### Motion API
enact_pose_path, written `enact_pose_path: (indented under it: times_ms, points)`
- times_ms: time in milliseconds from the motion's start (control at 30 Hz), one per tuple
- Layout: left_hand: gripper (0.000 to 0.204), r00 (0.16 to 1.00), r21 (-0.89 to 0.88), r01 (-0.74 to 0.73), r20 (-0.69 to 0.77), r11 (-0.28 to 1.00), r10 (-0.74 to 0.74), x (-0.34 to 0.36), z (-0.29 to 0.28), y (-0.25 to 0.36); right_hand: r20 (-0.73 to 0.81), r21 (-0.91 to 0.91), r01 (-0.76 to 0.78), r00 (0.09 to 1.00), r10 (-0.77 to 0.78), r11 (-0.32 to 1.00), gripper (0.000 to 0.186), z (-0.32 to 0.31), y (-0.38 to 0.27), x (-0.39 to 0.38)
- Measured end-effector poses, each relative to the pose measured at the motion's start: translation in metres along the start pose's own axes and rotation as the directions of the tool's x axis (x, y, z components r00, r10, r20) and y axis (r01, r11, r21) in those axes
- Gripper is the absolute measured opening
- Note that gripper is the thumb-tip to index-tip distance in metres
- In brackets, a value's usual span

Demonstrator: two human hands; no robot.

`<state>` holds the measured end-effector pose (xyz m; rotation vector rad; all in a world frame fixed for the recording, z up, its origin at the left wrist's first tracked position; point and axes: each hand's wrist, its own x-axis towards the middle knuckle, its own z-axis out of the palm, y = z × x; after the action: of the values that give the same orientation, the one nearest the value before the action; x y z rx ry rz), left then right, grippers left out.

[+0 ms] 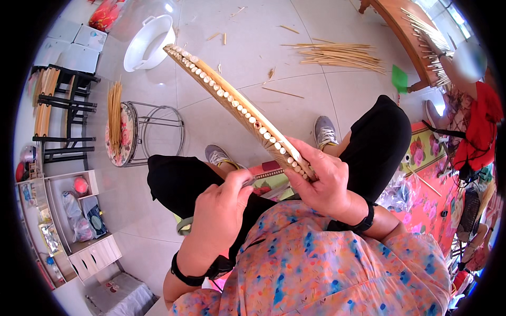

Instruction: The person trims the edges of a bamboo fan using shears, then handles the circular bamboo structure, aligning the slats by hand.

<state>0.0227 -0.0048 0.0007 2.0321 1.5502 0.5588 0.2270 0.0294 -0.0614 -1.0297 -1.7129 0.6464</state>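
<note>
The right hand point(321, 181) clasps the slat's point(232, 100) near end; its length runs up-left, away. The left hand point(221, 208), just beside, pinches a thin tool point(252, 180).

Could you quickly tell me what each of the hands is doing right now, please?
Left hand: closed on a thin metal tool.
Right hand: closed around the lower end of a wooden strip lined with pegs.
</note>
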Motion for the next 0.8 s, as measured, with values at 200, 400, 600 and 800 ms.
enact_pose_path:
  times_ms: [200,400,600,800]
  points:
    - [0.019,0.938,0.317,-0.243,-0.164,0.917,0.305,0.015,-0.008,0.018,0.038,0.014,-0.005,0.999,0.004,1.0,0.052,0.002,-0.003,-0.001]
    - [0.019,0.895,0.326,-0.309,-0.219,0.893,0.39,0.026,0.0,0.022,0.067,0.062,0.015,0.998,-0.019,0.998,0.052,0.003,-0.004,-0.003]
    - [0.018,0.919,0.407,-0.269,-0.163,0.873,0.359,0.027,0.0,0.024,0.088,0.08,0.021,0.996,-0.028,0.997,0.055,0.001,-0.003,-0.003]
    - [0.017,0.925,0.461,-0.268,-0.124,0.846,0.36,0.026,-0.002,0.029,0.076,0.083,0.027,0.997,-0.034,0.996,0.056,0.0,-0.003,-0.002]
